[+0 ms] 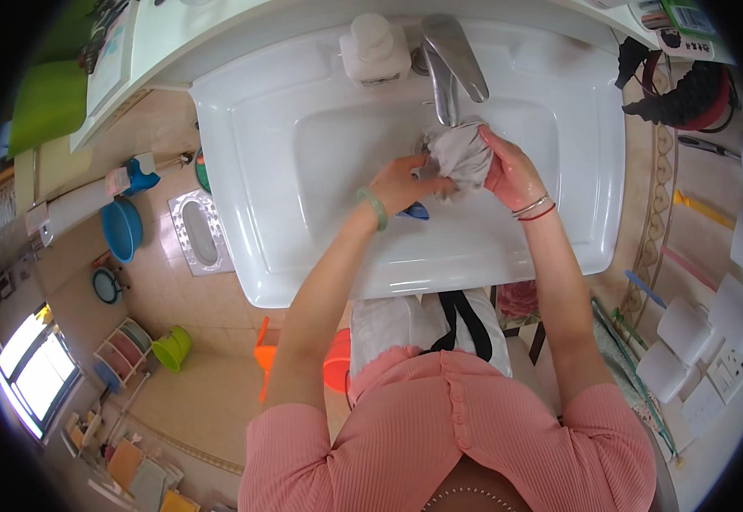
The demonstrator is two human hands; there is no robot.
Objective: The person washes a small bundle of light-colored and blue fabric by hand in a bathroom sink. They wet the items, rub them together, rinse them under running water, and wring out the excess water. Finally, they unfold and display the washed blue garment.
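A wet, crumpled whitish-grey cloth (461, 152) is bunched up just below the spout of the metal faucet (454, 72), over the white washbasin (312, 205). My right hand (512, 173) grips its right side, thumb on top and the other fingers underneath. From the left, my left hand (403, 183) takes the cloth's near left edge between its fingers, which are slightly blurred. A small dark blue thing (414, 211) shows below my left hand; its kind is unclear. The drain is partly hidden behind the cloth and my left hand.
A white soap dispenser (375, 51) stands on the basin's back ledge, left of the faucet. At the right wall are a black hair accessory (687, 98) and several white holders (685, 331). Left on the floor are a blue basin (121, 229) and a green bucket (172, 348).
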